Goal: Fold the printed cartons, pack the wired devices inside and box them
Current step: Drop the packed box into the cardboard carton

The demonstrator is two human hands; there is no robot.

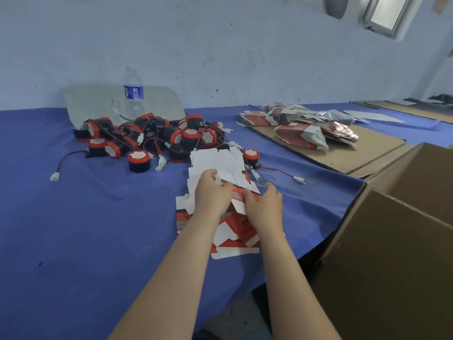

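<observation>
A person's left hand (212, 192) and right hand (266, 204) gripped a red-and-white carton (239, 196) above a stack of flat cartons (232, 244) on a blue-covered table (73, 229). The left fingers pinched a white flap, while the right thumb pressed on the printed face. Just beyond lay a pile of black-and-red wired devices (152, 136), with a water bottle (133, 94) upright behind it. A second heap of cartons (299, 133) sat on a cardboard sheet (355, 155) to the right. An open cardboard box (392, 241) stood at the table's right edge.
</observation>
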